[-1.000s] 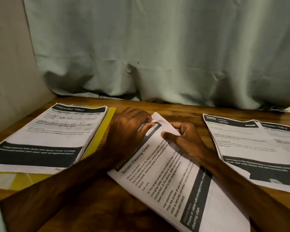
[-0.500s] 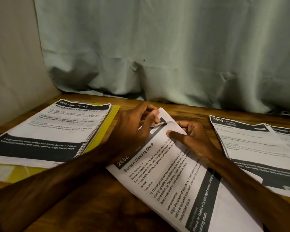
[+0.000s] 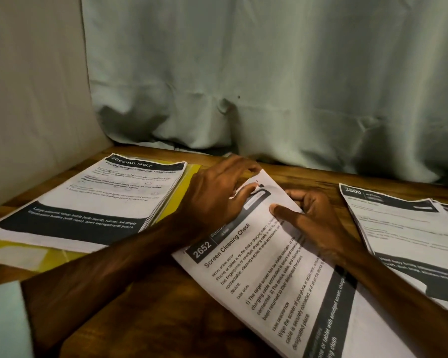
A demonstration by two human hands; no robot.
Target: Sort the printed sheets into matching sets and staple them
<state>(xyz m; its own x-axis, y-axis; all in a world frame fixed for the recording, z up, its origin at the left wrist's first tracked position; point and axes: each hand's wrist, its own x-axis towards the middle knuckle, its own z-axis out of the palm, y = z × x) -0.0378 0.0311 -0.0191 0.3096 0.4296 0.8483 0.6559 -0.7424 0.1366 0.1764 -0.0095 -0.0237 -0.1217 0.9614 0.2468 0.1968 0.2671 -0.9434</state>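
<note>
At 6 o'clock, a brown, grained wooden table (image 3: 181, 313) is being shown bare. A pale patch (image 3: 3, 324) at 8 o'clock is being cut by the frame and cannot be identified.

At the middle of the table, a white, rectangular paper Screen Cleaning Check sheet (image 3: 269, 280) is being held askew, its long edges slanting from 11 toward 5 o'clock. The matte paper is being crossed by a black header bar numbered 2652, blocks of small black text and a dark grey band toward the near end. The near corner is being cut off by the frame. Whether one leaf or several are lying there cannot be told.

The far corner, at 12 o'clock, is being pinched by the left hand (image 3: 217, 195), whose fingertips are being smeared by blur. The 2 o'clock edge is being pinched by the right hand (image 3: 313, 215), with the thumb laid on top and the fingers curled underneath, mostly hidden.

At 9 o'clock, a thick stack of white printed sheets headed DRESSING TABLE (image 3: 93, 202) is being carried on a glossy yellow plastic folder (image 3: 173, 202). At 3 o'clock, a white printed sheet headed 3800 (image 3: 398, 228) is lying over another, both being cut by the frame.

At 12 o'clock, a creased pale green cloth curtain (image 3: 269, 86) is hanging behind the table, beside a plain beige panel (image 3: 31, 99) at 10 o'clock.
</note>
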